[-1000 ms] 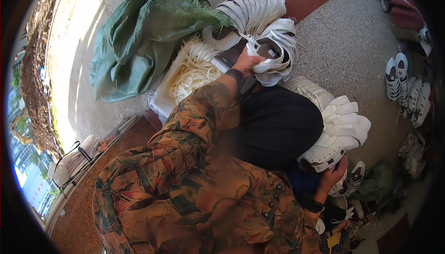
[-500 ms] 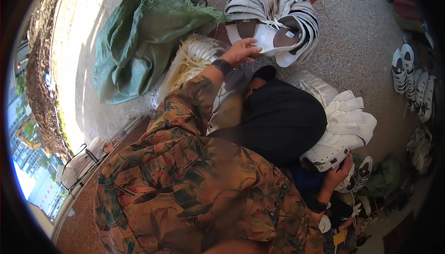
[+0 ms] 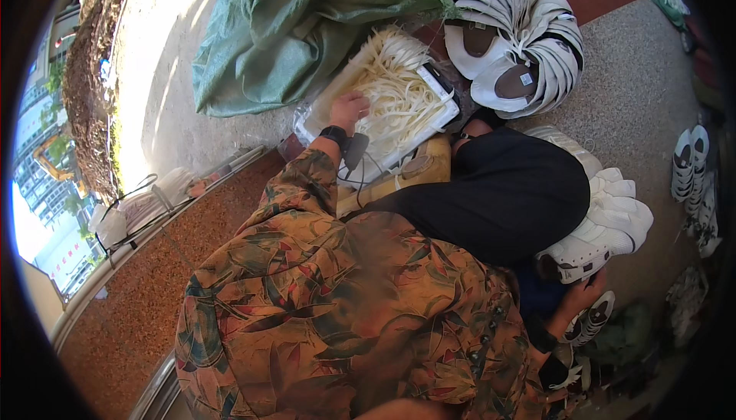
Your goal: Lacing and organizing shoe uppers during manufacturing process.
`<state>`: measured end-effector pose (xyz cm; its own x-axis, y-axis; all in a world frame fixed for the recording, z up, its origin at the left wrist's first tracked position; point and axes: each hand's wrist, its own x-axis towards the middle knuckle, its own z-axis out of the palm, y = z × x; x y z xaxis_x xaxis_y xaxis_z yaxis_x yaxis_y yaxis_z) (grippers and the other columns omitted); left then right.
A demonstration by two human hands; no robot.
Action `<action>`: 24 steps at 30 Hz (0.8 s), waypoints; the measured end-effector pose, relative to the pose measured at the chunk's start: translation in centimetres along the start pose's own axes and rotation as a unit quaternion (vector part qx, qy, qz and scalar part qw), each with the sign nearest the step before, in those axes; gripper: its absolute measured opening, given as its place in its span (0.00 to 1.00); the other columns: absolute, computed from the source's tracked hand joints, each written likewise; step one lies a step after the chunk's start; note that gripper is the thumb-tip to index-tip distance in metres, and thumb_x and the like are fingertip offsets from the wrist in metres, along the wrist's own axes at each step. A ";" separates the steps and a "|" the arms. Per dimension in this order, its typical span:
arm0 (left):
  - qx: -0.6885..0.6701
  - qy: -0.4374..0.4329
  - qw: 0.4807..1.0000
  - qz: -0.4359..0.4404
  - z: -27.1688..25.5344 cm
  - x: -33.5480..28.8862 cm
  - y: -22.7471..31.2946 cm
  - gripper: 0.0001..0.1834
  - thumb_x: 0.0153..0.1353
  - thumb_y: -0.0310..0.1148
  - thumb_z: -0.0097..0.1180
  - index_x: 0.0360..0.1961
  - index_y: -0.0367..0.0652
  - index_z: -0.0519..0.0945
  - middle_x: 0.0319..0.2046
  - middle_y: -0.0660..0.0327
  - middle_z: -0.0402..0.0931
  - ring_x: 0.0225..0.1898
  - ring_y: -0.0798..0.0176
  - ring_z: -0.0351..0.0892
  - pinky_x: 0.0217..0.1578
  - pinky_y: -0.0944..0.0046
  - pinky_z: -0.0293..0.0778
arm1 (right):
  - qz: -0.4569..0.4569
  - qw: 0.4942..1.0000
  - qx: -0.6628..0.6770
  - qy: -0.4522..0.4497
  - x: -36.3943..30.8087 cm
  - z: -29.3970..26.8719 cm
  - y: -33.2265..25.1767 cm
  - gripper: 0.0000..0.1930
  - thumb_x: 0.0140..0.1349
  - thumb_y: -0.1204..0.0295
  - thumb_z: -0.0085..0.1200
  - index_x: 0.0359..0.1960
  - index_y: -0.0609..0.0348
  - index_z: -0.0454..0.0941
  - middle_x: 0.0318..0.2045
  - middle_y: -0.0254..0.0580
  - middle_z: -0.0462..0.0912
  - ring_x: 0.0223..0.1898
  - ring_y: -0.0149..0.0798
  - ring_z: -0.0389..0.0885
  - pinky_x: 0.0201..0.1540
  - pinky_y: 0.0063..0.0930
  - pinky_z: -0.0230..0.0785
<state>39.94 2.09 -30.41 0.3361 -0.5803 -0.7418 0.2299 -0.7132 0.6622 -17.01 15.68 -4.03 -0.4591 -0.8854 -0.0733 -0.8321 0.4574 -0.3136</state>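
My left hand (image 3: 350, 109) is over the left part of a white tray (image 3: 441, 117), its fingers curled beside a tangle of cream-white laces (image 3: 399, 90). Whatever lies between those fingers is hidden. At the lower right, my right hand (image 3: 586, 295) is closed on the edge of a white shoe upper (image 3: 579, 260) with a dark inside. That upper sits at the near end of a bunch of white uppers (image 3: 625, 209), against my dark-trousered knee (image 3: 529, 190).
A curved stack of white uppers with brown linings (image 3: 514, 83) stands beyond the tray. A green woven sack (image 3: 268, 44) lies at the upper left. White shoes (image 3: 690, 163) rest on the right floor. A metal rail (image 3: 199, 201) runs along the left.
My left hand has left the stacked uppers and come back left to the tray of laces, which now shows fully. My right hand keeps its hold on the upper. The view has shifted left.
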 end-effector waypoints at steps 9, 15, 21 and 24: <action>0.440 0.087 0.870 0.206 2.5 4.6 0.0 0.23 0.50 0.39 0.58 0.47 0.42 0.75 0.40 0.47 0.77 0.45 0.47 0.77 0.46 0.54 0.71 | 0.000 1.000 -0.011 0.003 -0.1 0.1 0.8 0.20 0.59 0.71 0.46 0.51 0.72 0.70 0.49 0.56 0.74 0.51 0.52 0.71 0.57 0.38 0.59; 0.478 0.034 0.877 0.048 1.2 7.7 -1.8 0.38 0.44 0.54 0.62 0.51 0.37 0.72 0.47 0.47 0.75 0.51 0.47 0.73 0.51 0.57 0.69 | 0.019 1.000 0.011 -0.001 -0.1 -0.1 0.5 0.20 0.60 0.69 0.45 0.51 0.72 0.70 0.49 0.57 0.74 0.52 0.53 0.71 0.56 0.38 0.59; 0.519 -0.100 0.848 0.036 1.7 7.0 -3.7 0.51 0.34 0.57 0.68 0.55 0.31 0.68 0.53 0.47 0.70 0.56 0.49 0.69 0.56 0.60 0.66 | 0.023 1.000 -0.002 -0.006 -0.1 -0.4 0.3 0.20 0.60 0.69 0.46 0.50 0.72 0.70 0.49 0.57 0.74 0.52 0.54 0.71 0.56 0.39 0.59; 0.605 -0.189 0.771 -0.068 2.2 5.2 -2.0 0.42 0.36 0.49 0.68 0.52 0.33 0.71 0.52 0.48 0.72 0.53 0.51 0.72 0.53 0.60 0.68 | 0.022 1.000 -0.008 -0.013 0.0 -0.5 0.3 0.20 0.60 0.69 0.46 0.50 0.72 0.70 0.49 0.58 0.74 0.52 0.54 0.71 0.57 0.39 0.59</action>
<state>39.26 -0.38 -35.83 0.0418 -0.3789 -0.9245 -0.8569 -0.4895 0.1618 -17.41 15.81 -3.69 -0.4874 -0.8661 -0.1109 -0.8165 0.4970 -0.2938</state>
